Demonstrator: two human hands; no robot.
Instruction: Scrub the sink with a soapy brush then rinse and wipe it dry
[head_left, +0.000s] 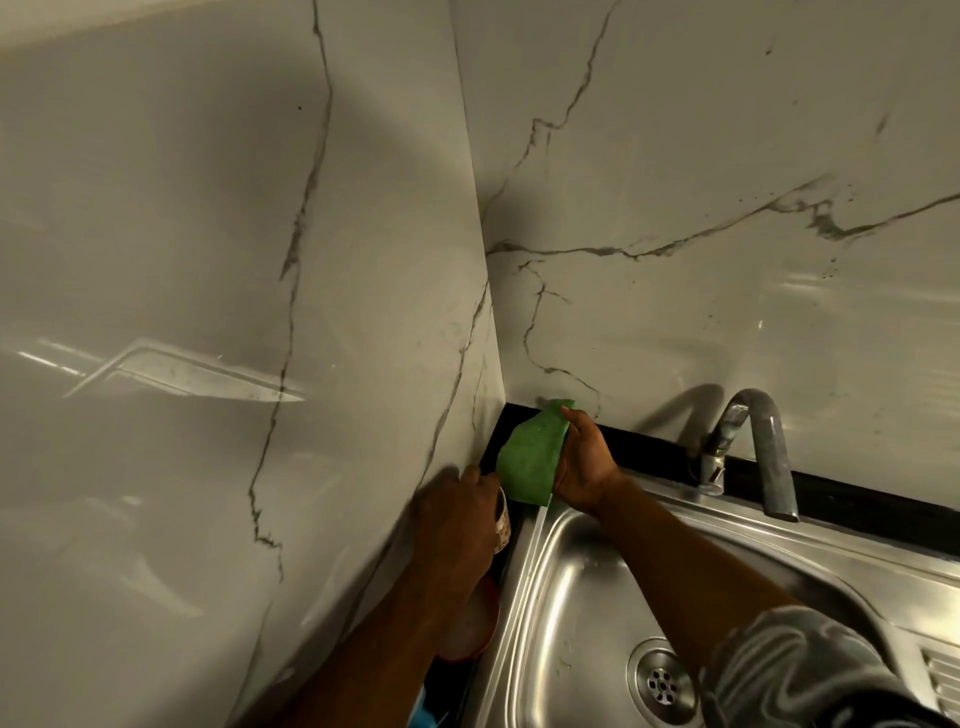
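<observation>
A stainless steel sink (582, 597) fills the lower right, with its drain (662, 683) near the bottom edge. My right hand (584, 462) holds a green scouring pad (530, 457) over the sink's far left corner, by the wall corner. My left hand (457, 519) grips a small patterned container (503, 522) on the black counter strip left of the sink. A grey tap (753, 447) stands at the back rim, and no water shows at its spout.
Marble-look wall panels meet in a corner just behind the hands. A black counter strip (852, 499) runs behind the sink. A red-rimmed bowl (475, 623) with white contents sits under my left forearm, and something blue (426, 712) lies below it.
</observation>
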